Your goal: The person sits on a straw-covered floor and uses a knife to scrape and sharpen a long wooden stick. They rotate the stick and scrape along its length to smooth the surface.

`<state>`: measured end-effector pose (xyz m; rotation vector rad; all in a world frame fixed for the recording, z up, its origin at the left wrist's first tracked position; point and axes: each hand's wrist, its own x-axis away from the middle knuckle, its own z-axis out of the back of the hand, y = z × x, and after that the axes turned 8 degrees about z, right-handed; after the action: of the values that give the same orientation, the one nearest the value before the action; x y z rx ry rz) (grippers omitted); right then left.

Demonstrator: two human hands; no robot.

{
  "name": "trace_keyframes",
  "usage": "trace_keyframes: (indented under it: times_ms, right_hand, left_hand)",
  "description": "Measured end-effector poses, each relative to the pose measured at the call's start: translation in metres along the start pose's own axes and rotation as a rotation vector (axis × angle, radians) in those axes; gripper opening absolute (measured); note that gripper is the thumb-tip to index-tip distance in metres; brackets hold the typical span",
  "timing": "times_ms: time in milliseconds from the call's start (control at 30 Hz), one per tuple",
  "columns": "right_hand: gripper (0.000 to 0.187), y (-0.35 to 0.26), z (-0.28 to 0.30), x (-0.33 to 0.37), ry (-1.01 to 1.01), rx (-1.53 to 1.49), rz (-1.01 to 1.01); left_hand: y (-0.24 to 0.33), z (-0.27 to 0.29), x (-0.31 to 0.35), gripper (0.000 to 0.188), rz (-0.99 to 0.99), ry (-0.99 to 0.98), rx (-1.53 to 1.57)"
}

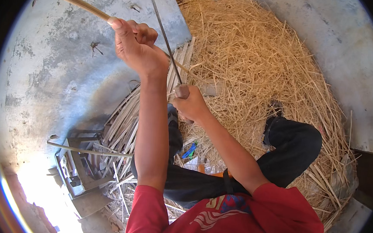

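My left hand [139, 47] is raised at the upper left, its fingers closed round a light brown bamboo strip [80, 4]. One end of the strip points to the far left, and its other end slants down toward the straw. Lower and to the right, my right hand [192, 105] grips the wooden handle [181, 91] of a long knife. Its thin dark blade [163, 34] stands out away from me, seen nearly edge-on. The blade passes just right of my left hand and crosses the line of the strip; whether they touch, I cannot tell.
A heap of dry straw-like shavings [250, 52] covers the floor ahead and to the right. Split strips [124, 117] lie in a bundle at the left, beside a grey metal frame [81, 161]. Weathered walls [48, 65] stand on both sides. My bent legs [296, 140] spread below my arms.
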<state>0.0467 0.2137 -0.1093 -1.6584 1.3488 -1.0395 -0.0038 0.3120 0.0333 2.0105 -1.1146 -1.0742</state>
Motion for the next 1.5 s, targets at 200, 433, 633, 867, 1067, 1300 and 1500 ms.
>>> trace_keyframes:
  times_ms: [200,433,633,867,1067,1300,1500]
  right_hand:
    - [0.006,0.191,0.087,-0.001,0.223,0.647,0.055]
    - [0.008,0.175,0.087,0.034,0.305,0.058,-0.432]
    - [0.02,0.05,0.008,0.023,0.049,-0.158,-0.185]
    - [0.006,0.078,-0.029,-0.007,0.058,-0.053,-0.05]
    - [0.016,0.05,-0.029,-0.006,0.034,-0.067,-0.216]
    - [0.013,0.067,-0.032,-0.034,0.096,0.123,0.194]
    - [0.012,0.051,-0.011,-0.022,0.05,0.023,-0.349]
  left_hand:
    - [0.002,-0.01,-0.005,0.056,0.031,-0.104,0.031]
    - [0.001,0.01,-0.017,0.056,0.038,-0.105,0.031]
    - [0.008,0.031,-0.029,0.057,0.065,-0.15,0.031]
    - [0.011,0.038,-0.023,0.057,0.024,-0.103,0.023]
    - [0.017,0.056,-0.027,0.056,-0.016,-0.005,0.018]
    - [0.014,0.034,-0.018,0.056,0.036,-0.029,0.06]
    - [0.016,0.052,-0.017,0.055,0.008,-0.002,0.015]
